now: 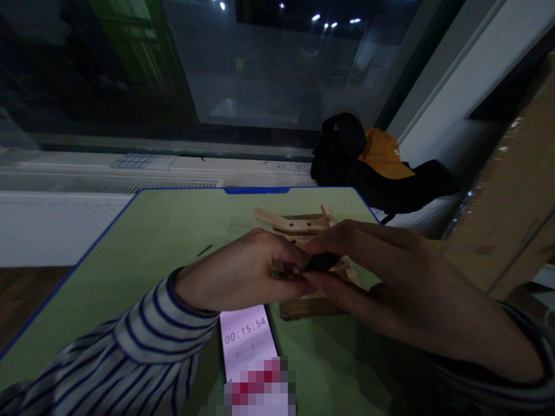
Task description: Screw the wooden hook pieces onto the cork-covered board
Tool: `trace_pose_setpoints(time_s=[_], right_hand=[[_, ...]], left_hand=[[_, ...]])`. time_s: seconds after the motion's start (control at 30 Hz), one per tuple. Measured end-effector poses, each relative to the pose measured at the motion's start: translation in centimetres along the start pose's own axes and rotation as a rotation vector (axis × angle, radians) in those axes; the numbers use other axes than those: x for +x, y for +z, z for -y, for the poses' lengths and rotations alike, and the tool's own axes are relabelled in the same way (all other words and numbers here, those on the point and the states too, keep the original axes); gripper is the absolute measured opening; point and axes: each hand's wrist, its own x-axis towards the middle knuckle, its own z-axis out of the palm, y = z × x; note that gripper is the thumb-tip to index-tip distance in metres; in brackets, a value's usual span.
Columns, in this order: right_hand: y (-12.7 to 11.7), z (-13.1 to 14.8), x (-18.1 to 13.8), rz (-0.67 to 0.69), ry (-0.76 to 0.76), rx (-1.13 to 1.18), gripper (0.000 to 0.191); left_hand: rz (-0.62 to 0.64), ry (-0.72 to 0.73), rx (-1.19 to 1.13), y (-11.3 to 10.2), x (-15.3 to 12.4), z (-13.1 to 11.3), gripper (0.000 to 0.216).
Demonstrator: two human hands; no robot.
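Twelve o'clock is the far side of the table [143,254]
Left hand [255,268]: in from eight, wrist bent, pointing to three; thumb and forefinger curled nearly together beside a dark piece [322,262], cannot tell whether they hold anything
Wooden frame [299,224]: on the table under both hands; slats run roughly nine to three, the far slat's end jutting toward ten
Dark piece: over the frame, long axis about eight to two, ends partly hidden
Right hand [390,271]: in from four, pointing to ten; forefinger and thumb slightly parted, pinching the dark piece
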Motion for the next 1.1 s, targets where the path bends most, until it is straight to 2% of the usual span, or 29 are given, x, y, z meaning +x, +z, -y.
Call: trace_pose_setpoints(time_s=[0.1,0.2,0.47,0.6,0.8,1.1], right_hand=[[-0.26,0.17,-0.19,0.015,-0.003,0.002,0.028],[-0.48,0.31,-0.40,0.019,-0.025,0.011,0.033],[-0.14,0.08,-0.34,0.022,0.010,-0.003,0.023],[-0.30,0.20,-0.40,0.007,0.005,-0.005,0.026],[-0.62,0.40,-0.51,0.033,-0.028,0.027,0.038],[-0.18,0.05,-0.27,0.015,-0.016,-0.008,0.023]], left_hand=[[0.011,-0.023,-0.012,-0.05,0.09,0.02,0.024],[0.019,-0.039,0.031,-0.10,0.11,-0.10,0.023],[0.026,-0.022,0.054,0.07,-0.07,0.00,0.018],[-0.008,-0.009,0.010,0.06,0.00,-0.04,0.017],[0.013,-0.045,0.014,-0.20,0.04,-0.18,0.022],[0.014,-0.014,0.051,0.01,0.01,0.12,0.021]])
